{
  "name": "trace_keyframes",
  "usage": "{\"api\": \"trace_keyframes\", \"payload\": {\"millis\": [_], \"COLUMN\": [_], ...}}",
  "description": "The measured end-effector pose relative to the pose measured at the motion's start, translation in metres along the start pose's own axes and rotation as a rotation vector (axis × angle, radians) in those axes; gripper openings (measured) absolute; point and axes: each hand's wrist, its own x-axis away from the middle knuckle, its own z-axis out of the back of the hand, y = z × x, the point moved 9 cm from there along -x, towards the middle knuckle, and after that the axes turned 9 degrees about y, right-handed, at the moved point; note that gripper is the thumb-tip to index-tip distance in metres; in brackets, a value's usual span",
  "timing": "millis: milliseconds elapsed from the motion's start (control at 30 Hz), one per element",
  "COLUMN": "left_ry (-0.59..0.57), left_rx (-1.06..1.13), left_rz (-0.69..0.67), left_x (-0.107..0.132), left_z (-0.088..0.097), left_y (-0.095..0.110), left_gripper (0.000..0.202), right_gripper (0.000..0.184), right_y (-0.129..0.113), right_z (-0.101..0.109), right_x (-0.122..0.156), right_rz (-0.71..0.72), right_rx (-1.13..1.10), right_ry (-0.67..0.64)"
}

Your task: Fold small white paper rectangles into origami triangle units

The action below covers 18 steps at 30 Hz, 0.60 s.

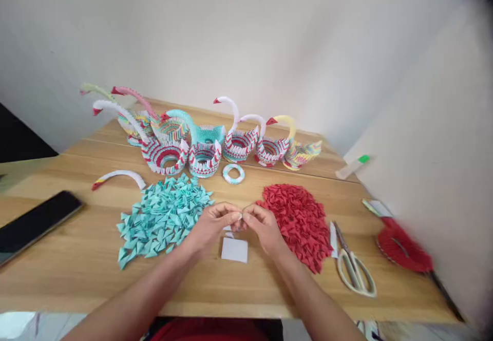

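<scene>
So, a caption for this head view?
Left hand and right hand pinch white paper between teal paper-triangle heap and red heap.

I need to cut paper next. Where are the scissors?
In the head view, the scissors lie on the table at the right, just beside the red paper pile.

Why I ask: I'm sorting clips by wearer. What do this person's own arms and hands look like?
The left forearm and right forearm are bare, no sleeves in view. The left hand and right hand are ungloved; no watch, bracelet or ring shows. A strip of red clothing shows between the arms at the bottom edge.
</scene>
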Motion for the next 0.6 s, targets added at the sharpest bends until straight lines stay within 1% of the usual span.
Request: {"api": "trace_keyframes", "payload": {"millis": [67, 133, 167, 200, 233, 267, 300, 333, 400, 467, 500, 533, 567, 600], "left_ry": [-0.008, 0.018, 0.052, 0.091, 0.129, 0.16, 0.184, 0.202, 0.232, 0.26, 0.272, 0.281, 0.287, 0.289], "left_rx": [0.142, 0.268, 0.333, 0.387, 0.431, 0.466, 0.49, 0.506, 0.518, 0.521, 0.52, 0.517, 0.511, 0.503], "left_rz": [0.034, 0.069, 0.081, 0.093, 0.109, 0.131, 0.153, 0.172, 0.197, 0.206, 0.206, 0.204, 0.2, 0.198], "left_x": [-0.002, -0.004, -0.005, -0.007, -0.008, -0.009, -0.01, -0.01, -0.01, -0.01, -0.01, -0.01, -0.011, -0.011], "left_z": [0.0, 0.004, 0.008, 0.013, 0.018, 0.022, 0.025, 0.027, 0.03, 0.033, 0.034, 0.034, 0.035, 0.035], "left_y": [-0.003, -0.005, -0.005, -0.005, -0.005, -0.006, -0.006, -0.007, -0.008, -0.009, -0.009, -0.009, -0.009, -0.009], "left_gripper": [0.025, 0.025, 0.024, 0.023, 0.022, 0.022, 0.022, 0.02, 0.014, 0.01, 0.01, 0.011, 0.011, 0.012], "right_gripper": [0.025, 0.023, 0.02, 0.018, 0.018, 0.019, 0.02, 0.022, 0.027, 0.037, 0.043, 0.046, 0.049, 0.051], "right_y": [-0.012, -0.029, -0.04, -0.051, -0.063, -0.071, -0.076, -0.076, -0.068, -0.051, -0.039, -0.028, -0.015, -0.004], "right_z": [-0.013, -0.017, -0.016, -0.01, 0.0, 0.015, 0.036, 0.061, 0.12, 0.177, 0.201, 0.222, 0.238, 0.247], "right_x": [0.003, 0.008, 0.011, 0.016, 0.021, 0.027, 0.032, 0.038, 0.054, 0.076, 0.088, 0.101, 0.113, 0.124], "right_rz": [0.014, 0.074, 0.134, 0.214, 0.295, 0.349, 0.366, 0.353, 0.313, 0.247, 0.201, 0.149, 0.09, 0.059], "right_rx": [0.139, 0.326, 0.472, 0.624, 0.751, 0.837, 0.895, 0.949, 1.059, 1.188, 1.261, 1.331, 1.394, 1.433], "right_ry": [-0.083, -0.131, -0.158, -0.162, -0.139, -0.095, -0.04, 0.029, 0.224, 0.393, 0.458, 0.521, 0.536, 0.54]}}
